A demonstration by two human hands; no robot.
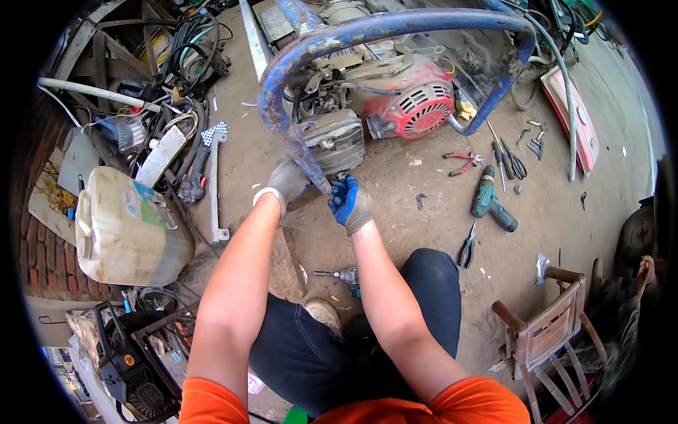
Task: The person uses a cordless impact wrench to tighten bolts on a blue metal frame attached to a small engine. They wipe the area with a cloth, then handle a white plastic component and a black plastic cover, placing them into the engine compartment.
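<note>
A small engine with a red recoil starter cover point(422, 113) sits inside a scuffed blue tubular frame point(406, 23) on the ground before me. My left hand point(288, 179), in a grey and blue work glove, reaches behind the frame's lower left tube, beside a blackened finned metal box point(337, 143). The tube hides most of its fingers. By the lower end of that tube is my right hand point(351, 203), gloved alike, with fingers curled closed. What those fingers pinch, if anything, is too small to make out.
On the ground to the right lie a green cordless drill point(487, 194), red-handled pliers point(462, 162), screwdrivers point(503, 161) and black-handled pliers point(467, 245). Another power tool point(346, 275) lies by my boot. A plastic jerrycan point(134, 230) stands left, a wooden chair point(554, 328) lower right.
</note>
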